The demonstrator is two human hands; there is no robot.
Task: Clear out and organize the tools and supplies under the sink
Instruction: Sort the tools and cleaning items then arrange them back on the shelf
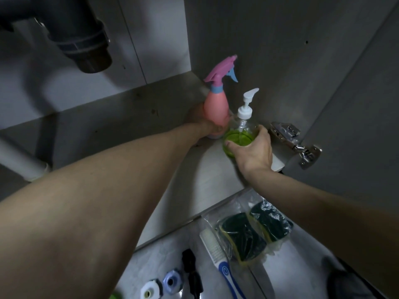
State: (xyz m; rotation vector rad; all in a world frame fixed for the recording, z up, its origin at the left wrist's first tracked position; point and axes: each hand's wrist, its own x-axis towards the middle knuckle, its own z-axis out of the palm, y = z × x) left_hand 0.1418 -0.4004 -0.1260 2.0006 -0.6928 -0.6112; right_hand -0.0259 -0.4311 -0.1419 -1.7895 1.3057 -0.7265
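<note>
A pink spray bottle (pixel 216 104) with a pink and blue trigger head stands upright in the cabinet's back right corner. My left hand (pixel 203 124) grips its lower body. Right beside it is a clear pump bottle (pixel 243 128) with green liquid and a white pump. My right hand (pixel 253 147) holds this bottle around its base. The two bottles touch or nearly touch.
A grey drain trap (pixel 86 44) hangs at the upper left and a white pipe (pixel 19 160) runs at the left. A metal door hinge (pixel 295 141) is at the right. On the floor in front lie bagged sponges (pixel 252 234), a blue-handled brush (pixel 220 260) and pipe fittings (pixel 170 281).
</note>
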